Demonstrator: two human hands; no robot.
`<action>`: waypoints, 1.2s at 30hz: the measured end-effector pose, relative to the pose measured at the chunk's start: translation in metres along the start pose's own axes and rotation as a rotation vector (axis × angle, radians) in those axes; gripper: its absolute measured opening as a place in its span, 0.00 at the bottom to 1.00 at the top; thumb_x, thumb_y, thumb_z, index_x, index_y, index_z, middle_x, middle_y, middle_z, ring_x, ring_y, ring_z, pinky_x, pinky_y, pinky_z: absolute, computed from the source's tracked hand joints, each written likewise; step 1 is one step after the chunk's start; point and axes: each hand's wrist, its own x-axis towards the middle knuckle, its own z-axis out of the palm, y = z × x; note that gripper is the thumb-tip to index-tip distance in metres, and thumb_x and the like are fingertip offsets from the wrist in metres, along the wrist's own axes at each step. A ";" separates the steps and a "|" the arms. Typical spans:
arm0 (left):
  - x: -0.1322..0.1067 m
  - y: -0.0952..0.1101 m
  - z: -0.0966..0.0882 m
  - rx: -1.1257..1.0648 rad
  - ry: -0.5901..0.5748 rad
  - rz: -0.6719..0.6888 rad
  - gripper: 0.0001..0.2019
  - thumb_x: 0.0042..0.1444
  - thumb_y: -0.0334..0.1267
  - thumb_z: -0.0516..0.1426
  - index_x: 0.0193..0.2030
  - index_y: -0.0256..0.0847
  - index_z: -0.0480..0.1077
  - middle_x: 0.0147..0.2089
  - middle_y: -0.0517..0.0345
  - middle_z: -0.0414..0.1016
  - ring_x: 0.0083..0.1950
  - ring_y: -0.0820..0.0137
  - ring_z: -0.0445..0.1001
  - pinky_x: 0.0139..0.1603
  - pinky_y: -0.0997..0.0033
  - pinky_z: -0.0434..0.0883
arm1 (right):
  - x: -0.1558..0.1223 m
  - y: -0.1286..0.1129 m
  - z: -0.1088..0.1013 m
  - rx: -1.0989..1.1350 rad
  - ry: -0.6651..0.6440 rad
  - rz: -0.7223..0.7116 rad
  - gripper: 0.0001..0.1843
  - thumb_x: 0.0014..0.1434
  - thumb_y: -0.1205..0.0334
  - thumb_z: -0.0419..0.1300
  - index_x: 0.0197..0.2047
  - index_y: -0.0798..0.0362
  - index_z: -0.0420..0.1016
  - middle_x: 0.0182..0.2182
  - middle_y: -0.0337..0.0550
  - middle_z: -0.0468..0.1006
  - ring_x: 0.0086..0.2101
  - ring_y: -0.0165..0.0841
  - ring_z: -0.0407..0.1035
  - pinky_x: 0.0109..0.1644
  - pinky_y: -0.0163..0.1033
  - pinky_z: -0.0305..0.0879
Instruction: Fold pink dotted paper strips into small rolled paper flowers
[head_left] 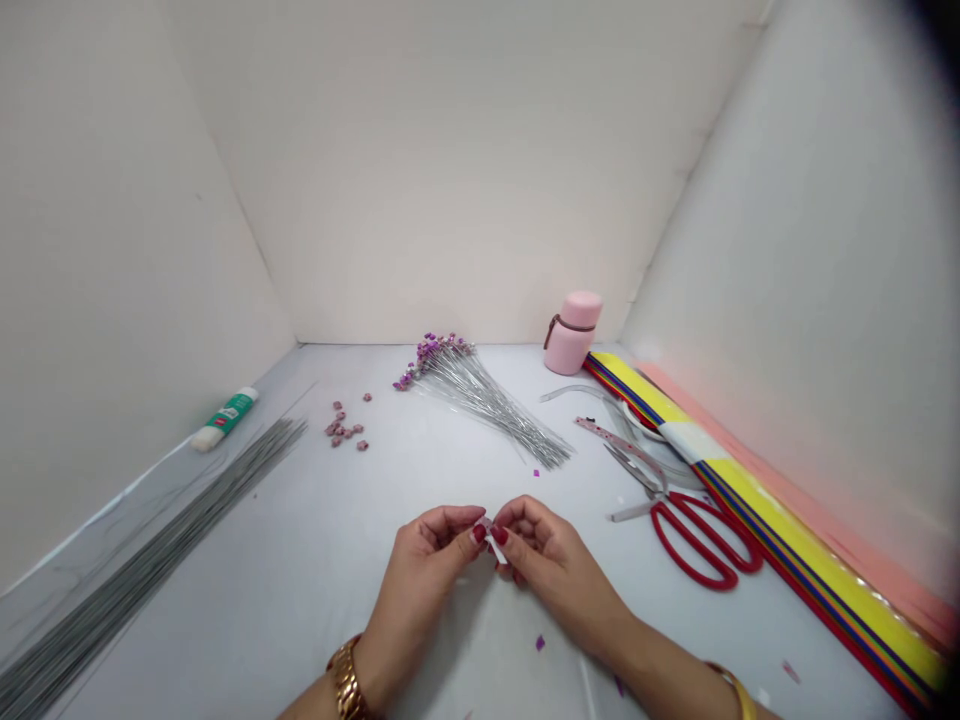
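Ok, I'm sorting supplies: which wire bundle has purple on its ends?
The shorter bundle at the back: purple bits top its wires. The long bundle on the left is bare.

Nothing legible; green label (231, 412) on white tube (206, 436) too blurred.

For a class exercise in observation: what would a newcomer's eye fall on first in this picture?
First, at bottom centre, the left hand and right hand pinch a small white scrap between them. To the right, red-handled scissors lie beside a stack of yellow and red paper strips. Toward the back, a bundle of silver wires ends in purple tips.
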 end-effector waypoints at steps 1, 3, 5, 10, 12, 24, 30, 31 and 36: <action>0.000 0.000 0.000 0.015 -0.003 0.017 0.08 0.45 0.34 0.60 0.33 0.34 0.73 0.29 0.53 0.76 0.30 0.71 0.71 0.35 0.72 0.66 | 0.000 0.000 0.001 0.024 -0.027 0.026 0.10 0.55 0.56 0.56 0.31 0.55 0.65 0.22 0.35 0.67 0.22 0.25 0.61 0.25 0.30 0.55; -0.001 0.000 0.001 0.063 0.001 0.061 0.06 0.46 0.33 0.59 0.32 0.34 0.73 0.28 0.53 0.76 0.30 0.70 0.71 0.34 0.71 0.66 | 0.001 0.001 0.003 0.048 -0.060 0.050 0.11 0.55 0.56 0.55 0.30 0.56 0.65 0.20 0.34 0.65 0.21 0.24 0.60 0.24 0.30 0.54; -0.001 0.000 0.001 0.122 0.024 0.103 0.05 0.45 0.33 0.59 0.31 0.34 0.73 0.29 0.53 0.76 0.31 0.69 0.71 0.35 0.71 0.66 | 0.001 0.002 0.004 0.063 -0.056 0.043 0.11 0.55 0.57 0.55 0.29 0.56 0.65 0.19 0.33 0.64 0.20 0.23 0.59 0.24 0.29 0.54; -0.001 0.003 0.002 0.125 0.052 0.046 0.06 0.44 0.33 0.60 0.31 0.34 0.73 0.26 0.55 0.75 0.28 0.71 0.71 0.32 0.73 0.67 | 0.000 0.005 0.004 0.044 -0.052 0.035 0.08 0.55 0.60 0.56 0.29 0.56 0.66 0.20 0.34 0.67 0.22 0.24 0.61 0.26 0.30 0.56; -0.001 0.004 0.003 0.094 0.074 0.015 0.05 0.44 0.32 0.60 0.30 0.34 0.72 0.25 0.56 0.75 0.28 0.72 0.70 0.31 0.75 0.66 | 0.000 0.005 0.004 -0.008 -0.043 0.001 0.07 0.55 0.61 0.56 0.30 0.56 0.66 0.21 0.35 0.68 0.23 0.25 0.62 0.28 0.30 0.57; 0.000 0.001 0.000 -0.081 -0.018 -0.062 0.05 0.48 0.34 0.59 0.31 0.34 0.72 0.27 0.54 0.75 0.29 0.73 0.70 0.33 0.74 0.65 | 0.000 0.001 0.003 0.110 -0.054 0.058 0.09 0.53 0.59 0.58 0.29 0.57 0.68 0.21 0.37 0.70 0.23 0.26 0.64 0.28 0.31 0.58; 0.002 0.006 -0.005 0.063 -0.087 0.019 0.07 0.44 0.35 0.61 0.31 0.34 0.73 0.25 0.57 0.73 0.28 0.72 0.70 0.31 0.75 0.65 | 0.000 0.000 0.003 0.114 -0.027 0.075 0.10 0.52 0.59 0.59 0.29 0.58 0.69 0.21 0.37 0.70 0.22 0.25 0.63 0.27 0.31 0.58; 0.002 0.005 -0.004 0.074 -0.067 0.028 0.06 0.45 0.35 0.61 0.30 0.34 0.73 0.24 0.57 0.73 0.28 0.72 0.70 0.31 0.75 0.65 | 0.000 0.001 0.003 0.104 -0.019 0.084 0.10 0.52 0.58 0.59 0.28 0.58 0.69 0.20 0.37 0.70 0.22 0.25 0.63 0.26 0.31 0.58; 0.000 -0.001 -0.001 0.107 0.018 0.052 0.06 0.47 0.36 0.59 0.31 0.34 0.72 0.27 0.55 0.75 0.28 0.71 0.71 0.31 0.74 0.66 | 0.001 0.003 0.003 0.103 -0.016 0.130 0.14 0.51 0.54 0.58 0.27 0.58 0.69 0.19 0.37 0.71 0.20 0.25 0.63 0.24 0.30 0.57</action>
